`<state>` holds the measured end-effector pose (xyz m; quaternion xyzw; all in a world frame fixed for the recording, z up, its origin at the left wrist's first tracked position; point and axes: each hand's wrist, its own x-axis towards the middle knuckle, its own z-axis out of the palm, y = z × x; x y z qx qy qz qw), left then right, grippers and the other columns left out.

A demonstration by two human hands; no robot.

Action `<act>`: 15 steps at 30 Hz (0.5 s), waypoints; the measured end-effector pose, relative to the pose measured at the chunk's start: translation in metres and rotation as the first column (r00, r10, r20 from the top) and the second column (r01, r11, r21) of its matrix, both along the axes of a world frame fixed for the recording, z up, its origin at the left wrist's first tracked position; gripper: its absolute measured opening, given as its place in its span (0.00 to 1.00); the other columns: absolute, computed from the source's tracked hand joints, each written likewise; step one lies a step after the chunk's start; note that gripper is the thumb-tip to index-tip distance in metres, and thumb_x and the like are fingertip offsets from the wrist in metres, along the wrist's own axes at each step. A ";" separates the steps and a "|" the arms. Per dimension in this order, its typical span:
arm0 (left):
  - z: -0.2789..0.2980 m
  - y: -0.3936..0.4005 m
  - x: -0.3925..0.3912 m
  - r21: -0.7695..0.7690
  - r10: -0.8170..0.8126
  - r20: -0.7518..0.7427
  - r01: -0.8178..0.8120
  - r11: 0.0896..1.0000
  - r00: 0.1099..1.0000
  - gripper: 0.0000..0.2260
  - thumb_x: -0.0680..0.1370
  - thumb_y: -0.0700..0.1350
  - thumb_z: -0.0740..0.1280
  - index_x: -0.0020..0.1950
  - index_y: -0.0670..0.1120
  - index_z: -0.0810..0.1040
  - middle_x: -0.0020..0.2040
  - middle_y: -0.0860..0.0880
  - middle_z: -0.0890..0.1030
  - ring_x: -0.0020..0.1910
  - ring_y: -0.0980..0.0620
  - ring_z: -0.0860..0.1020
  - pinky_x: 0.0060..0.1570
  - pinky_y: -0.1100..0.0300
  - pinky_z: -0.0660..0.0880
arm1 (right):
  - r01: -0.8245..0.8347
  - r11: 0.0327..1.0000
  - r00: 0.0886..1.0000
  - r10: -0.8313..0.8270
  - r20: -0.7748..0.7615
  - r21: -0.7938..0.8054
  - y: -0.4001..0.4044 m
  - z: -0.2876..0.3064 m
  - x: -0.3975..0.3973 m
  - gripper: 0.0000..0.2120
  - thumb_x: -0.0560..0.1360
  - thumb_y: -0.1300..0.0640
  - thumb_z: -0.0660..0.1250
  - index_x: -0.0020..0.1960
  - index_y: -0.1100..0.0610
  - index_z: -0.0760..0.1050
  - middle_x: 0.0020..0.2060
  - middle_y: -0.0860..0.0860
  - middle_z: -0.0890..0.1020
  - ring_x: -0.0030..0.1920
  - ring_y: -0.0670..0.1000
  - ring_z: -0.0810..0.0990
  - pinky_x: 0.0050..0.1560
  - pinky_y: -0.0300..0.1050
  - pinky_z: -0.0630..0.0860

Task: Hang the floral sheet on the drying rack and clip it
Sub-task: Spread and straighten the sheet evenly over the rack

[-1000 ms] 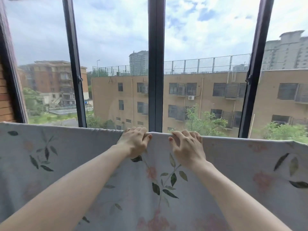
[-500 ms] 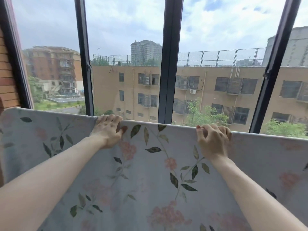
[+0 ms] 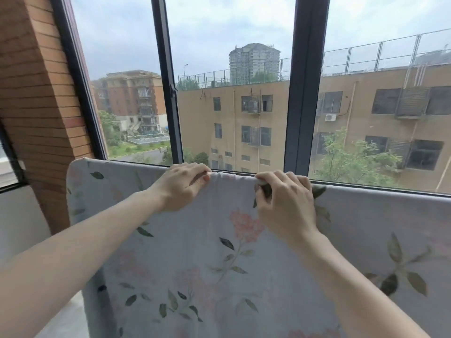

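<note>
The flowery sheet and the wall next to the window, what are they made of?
The floral sheet looks like thin woven cloth, maybe cotton, with a matte finish: it bunches into small wrinkles where the left hand and right hand grip its top edge. The wall looks like reddish-brown brick or brick-look tiles, rough and unglazed, since thin joint lines run across it in rows.

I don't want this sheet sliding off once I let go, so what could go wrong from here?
1. The floral sheet is bunched between the left hand and the right hand; left so, that fold may dry slowly or crease.
2. No clip shows on the top edge; releasing both hands now could let it slip.
3. The rack is hidden under the cloth, so evenness can't be judged.
</note>
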<state>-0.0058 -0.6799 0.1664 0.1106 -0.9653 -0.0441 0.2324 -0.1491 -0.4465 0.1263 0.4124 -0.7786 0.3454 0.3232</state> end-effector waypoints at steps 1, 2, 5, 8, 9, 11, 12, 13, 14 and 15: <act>-0.001 -0.019 0.007 -0.004 0.045 -0.008 -0.045 0.999 0.999 0.17 0.84 0.61 0.52 0.60 0.55 0.76 0.57 0.56 0.81 0.58 0.52 0.75 0.61 0.51 0.67 | 0.013 1.000 1.000 -0.013 0.004 -0.018 0.000 -0.002 -0.003 0.08 0.77 0.50 0.69 0.55 0.45 0.82 0.49 0.42 0.84 0.52 0.48 0.78 0.61 0.44 0.62; -0.003 -0.038 0.014 -0.008 0.091 -0.026 -0.091 0.996 0.995 0.18 0.84 0.61 0.51 0.58 0.55 0.76 0.55 0.56 0.81 0.56 0.51 0.75 0.60 0.50 0.68 | 0.021 0.999 1.000 -0.020 0.011 -0.030 0.003 -0.002 -0.004 0.07 0.76 0.50 0.70 0.54 0.45 0.81 0.49 0.41 0.84 0.52 0.48 0.78 0.62 0.44 0.62; -0.009 -0.089 0.037 0.005 0.217 -0.120 -0.218 0.976 0.969 0.18 0.83 0.62 0.49 0.50 0.56 0.74 0.46 0.55 0.79 0.49 0.50 0.74 0.55 0.47 0.69 | 0.014 0.999 1.000 -0.013 0.017 -0.046 0.004 -0.002 -0.005 0.08 0.76 0.50 0.71 0.55 0.45 0.81 0.48 0.40 0.83 0.53 0.48 0.78 0.63 0.44 0.61; -0.015 -0.112 0.046 0.017 0.258 -0.219 -0.261 0.965 0.941 0.14 0.84 0.59 0.49 0.45 0.57 0.69 0.41 0.56 0.74 0.45 0.49 0.71 0.54 0.44 0.70 | -0.012 0.999 0.999 0.015 0.050 -0.050 -0.003 0.004 0.006 0.11 0.76 0.46 0.67 0.56 0.43 0.82 0.50 0.37 0.83 0.54 0.47 0.78 0.65 0.46 0.61; -0.018 -0.118 0.047 0.015 0.263 -0.238 -0.267 0.964 0.935 0.14 0.84 0.58 0.50 0.46 0.56 0.70 0.42 0.55 0.74 0.46 0.49 0.71 0.55 0.44 0.69 | -0.026 0.999 0.997 0.029 0.066 -0.047 -0.011 0.005 0.011 0.11 0.76 0.45 0.66 0.56 0.42 0.82 0.50 0.37 0.83 0.55 0.46 0.77 0.65 0.46 0.61; -0.021 -0.121 0.044 0.003 0.259 -0.258 -0.267 0.964 0.931 0.16 0.85 0.57 0.50 0.48 0.53 0.73 0.43 0.54 0.76 0.47 0.48 0.72 0.56 0.45 0.68 | -0.078 0.995 0.992 0.084 0.096 -0.063 -0.023 0.011 0.020 0.11 0.76 0.44 0.65 0.56 0.40 0.82 0.52 0.35 0.82 0.57 0.43 0.76 0.65 0.43 0.60; -0.024 -0.122 0.044 -0.004 0.253 -0.256 -0.262 0.965 0.933 0.17 0.85 0.57 0.50 0.48 0.53 0.74 0.44 0.53 0.77 0.48 0.48 0.72 0.57 0.47 0.66 | -0.123 0.990 0.985 0.131 0.111 -0.074 -0.032 0.013 0.026 0.11 0.77 0.45 0.66 0.57 0.40 0.82 0.54 0.34 0.82 0.58 0.42 0.75 0.65 0.42 0.60; -0.025 -0.120 0.043 -0.016 0.240 -0.257 -0.253 0.967 0.936 0.17 0.85 0.57 0.50 0.49 0.52 0.74 0.44 0.53 0.77 0.48 0.48 0.72 0.56 0.48 0.65 | -0.176 0.981 0.975 0.186 0.124 -0.086 -0.041 0.014 0.032 0.11 0.77 0.46 0.66 0.57 0.40 0.82 0.55 0.34 0.82 0.59 0.42 0.75 0.67 0.42 0.61; -0.027 -0.120 0.043 -0.023 0.221 -0.259 -0.234 0.972 0.940 0.17 0.85 0.57 0.50 0.49 0.52 0.74 0.45 0.53 0.77 0.48 0.49 0.71 0.56 0.50 0.64 | -0.234 0.968 0.960 0.245 0.137 -0.094 -0.053 0.016 0.039 0.11 0.78 0.48 0.67 0.59 0.41 0.82 0.57 0.35 0.82 0.61 0.42 0.75 0.69 0.43 0.63; -0.027 -0.122 0.045 -0.028 0.194 -0.258 -0.208 0.978 0.946 0.17 0.85 0.56 0.50 0.50 0.52 0.75 0.45 0.53 0.77 0.48 0.50 0.71 0.57 0.50 0.64 | -0.287 0.953 0.943 0.298 0.145 -0.093 -0.070 0.018 0.049 0.11 0.79 0.49 0.67 0.60 0.42 0.82 0.58 0.35 0.81 0.63 0.42 0.75 0.70 0.44 0.64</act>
